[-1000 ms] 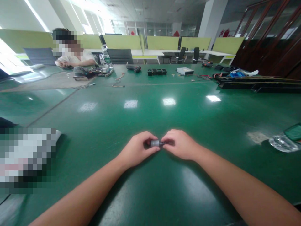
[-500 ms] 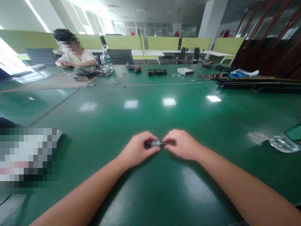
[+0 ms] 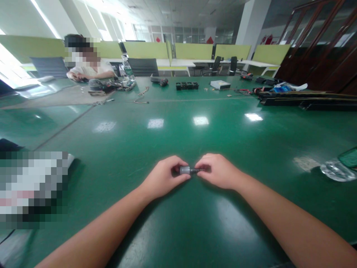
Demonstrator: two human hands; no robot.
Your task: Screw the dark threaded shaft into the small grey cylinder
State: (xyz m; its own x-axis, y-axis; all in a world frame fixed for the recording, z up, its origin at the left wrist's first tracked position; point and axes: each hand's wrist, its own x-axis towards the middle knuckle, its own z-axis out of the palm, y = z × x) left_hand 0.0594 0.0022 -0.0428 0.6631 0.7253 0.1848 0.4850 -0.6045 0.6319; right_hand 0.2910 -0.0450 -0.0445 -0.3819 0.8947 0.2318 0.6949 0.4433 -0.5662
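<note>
While both forearms rest on the green table [image 3: 195, 126] for steadiness, the left hand [image 3: 163, 180] pinches a small grey cylinder [image 3: 184, 170] low over it; the right hand [image 3: 217, 172] grips its dark protruding end.

A glossy green surface [image 3: 178, 130] stretches ahead. At its far side lie a row of black blocks [image 3: 186, 86], a white box [image 3: 220, 85], a clear bottle [image 3: 127, 70] and long dark bars [image 3: 306, 99]. A seated person [image 3: 89, 69] works far left.

A glossy green table [image 3: 178, 123] fills an open office. Beyond stand lime-green partitions [image 3: 192, 50], black chairs [image 3: 143, 66] and a white pillar [image 3: 252, 22]. Bright windows [image 3: 111, 22] line the left.
</note>
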